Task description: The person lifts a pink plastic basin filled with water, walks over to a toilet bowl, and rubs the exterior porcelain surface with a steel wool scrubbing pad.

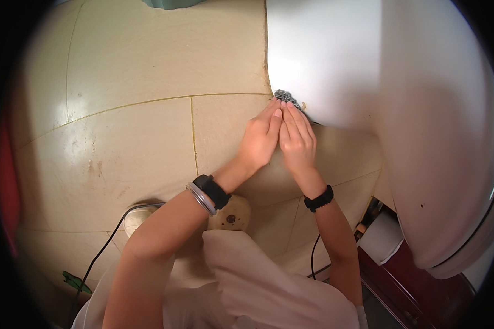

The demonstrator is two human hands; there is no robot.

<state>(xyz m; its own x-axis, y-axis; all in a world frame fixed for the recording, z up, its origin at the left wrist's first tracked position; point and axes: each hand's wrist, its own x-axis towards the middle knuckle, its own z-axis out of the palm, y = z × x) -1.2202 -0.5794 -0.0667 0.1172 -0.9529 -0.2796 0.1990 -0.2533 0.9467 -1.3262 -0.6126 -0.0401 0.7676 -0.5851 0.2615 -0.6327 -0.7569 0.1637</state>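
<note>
Because the fingertips cover part of it, the grey, fuzzy scrap (284,95) at the ends of both hands shows only as a ragged strip. Whether the left hand (260,137) or right hand (298,145), side by side with fingers extended, grips it or merely presses, I cannot tell. Far ahead of the left hand, a green object (173,3) is cut off. Beyond the right fingers spreads a smooth white panel (326,49); below both hands, beige floor tiles (137,137) meet at thin yellowish seams.

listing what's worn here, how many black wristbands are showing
2: one black wristband on the left wrist, the other black wristband on the right wrist.
</note>
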